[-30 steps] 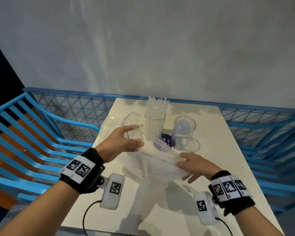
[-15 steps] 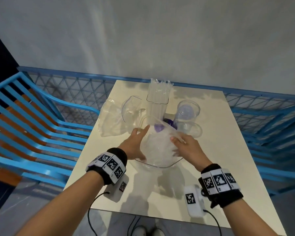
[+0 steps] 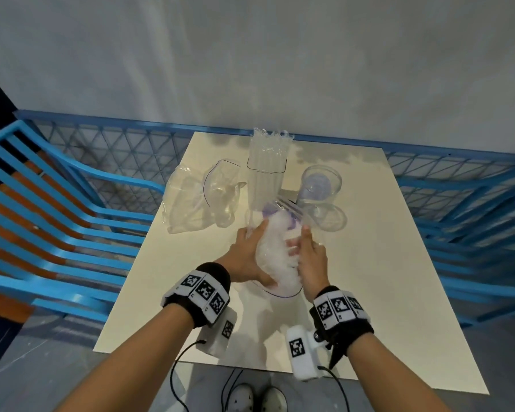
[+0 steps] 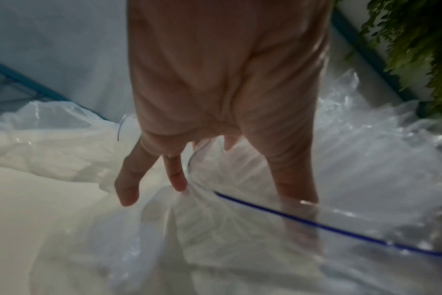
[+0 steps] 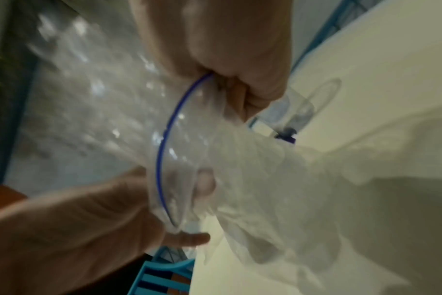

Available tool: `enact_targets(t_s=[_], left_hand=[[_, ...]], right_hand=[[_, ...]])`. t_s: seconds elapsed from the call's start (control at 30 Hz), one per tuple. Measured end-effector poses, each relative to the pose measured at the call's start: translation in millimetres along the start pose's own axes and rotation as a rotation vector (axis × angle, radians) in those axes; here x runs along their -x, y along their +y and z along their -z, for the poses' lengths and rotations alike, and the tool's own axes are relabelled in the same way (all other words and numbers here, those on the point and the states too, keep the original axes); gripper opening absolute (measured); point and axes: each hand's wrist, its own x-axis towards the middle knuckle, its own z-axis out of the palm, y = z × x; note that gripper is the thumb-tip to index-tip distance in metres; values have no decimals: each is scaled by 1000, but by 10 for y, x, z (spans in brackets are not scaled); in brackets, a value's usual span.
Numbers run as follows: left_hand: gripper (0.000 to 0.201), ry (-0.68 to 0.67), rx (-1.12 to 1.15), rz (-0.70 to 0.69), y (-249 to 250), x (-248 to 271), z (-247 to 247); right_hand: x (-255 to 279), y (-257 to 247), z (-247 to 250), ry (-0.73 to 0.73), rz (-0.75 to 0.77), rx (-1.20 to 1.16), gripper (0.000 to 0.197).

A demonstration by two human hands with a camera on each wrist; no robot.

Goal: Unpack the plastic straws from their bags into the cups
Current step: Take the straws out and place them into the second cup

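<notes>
A clear zip bag of plastic straws [image 3: 275, 254] stands between my two hands above the cream table [image 3: 369, 263]. My left hand [image 3: 250, 251] grips one side of its mouth, thumb inside the plastic and fingers outside. My right hand [image 3: 306, 248] pinches the opposite rim at the blue zip line [image 5: 162, 159]. A few straw ends [image 3: 289, 206] poke out at the bag's far end. Behind it a tall square cup [image 3: 266, 173] holds several clear straws. A round clear cup [image 3: 321, 181] stands to its right.
Crumpled empty clear bags [image 3: 191, 203] lie at the table's left. Another clear round cup [image 3: 329, 218] lies on its side just beyond my right hand. Blue metal railings [image 3: 57, 203] flank the table on both sides. A grey wall stands behind.
The bag was stretched flat between hands held apart; now both hands have closed in on its sides and bunched it up. My head has tipped further down.
</notes>
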Motion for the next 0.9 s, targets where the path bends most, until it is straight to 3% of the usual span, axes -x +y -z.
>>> enact_targets(t_s=[0.07,0.13,0.23,0.3,0.37,0.47,0.53,0.6,0.67,0.8,0.9], left_hand=[[118,14,-56,-22,57,-10,-104],[92,109,-49,-29,52,-2,-98],[82,360,229,48,-83,73,54],[70,454,394,67,-163,129,95],[54,389,432,90,-185,179,27],[87,60,311,172,-214,219,-40],[101,-56,185,166,-261,235,23],[105,-46,91,149,-297,267,153],[103,-36,210,140,-382,278,279],[70,18,393,39,-461,305,353],[88,98,359,3,-439,226,237]], right_hand=[[-59,121,-8,11,-83,21,52],[-131,133,91,-2,-150,-83,42],[-215,34,367,5,-166,-329,17],[-291,82,447,26,-144,-319,21],[-345,238,410,25,-116,-183,28],[-367,390,301,-65,-64,8,23],[-363,382,267,-146,-65,15,25],[-349,343,272,-197,-105,-27,26],[-370,355,298,-210,-151,-27,26],[-410,436,300,-235,-193,64,25],[-336,391,231,-364,-189,66,28]])
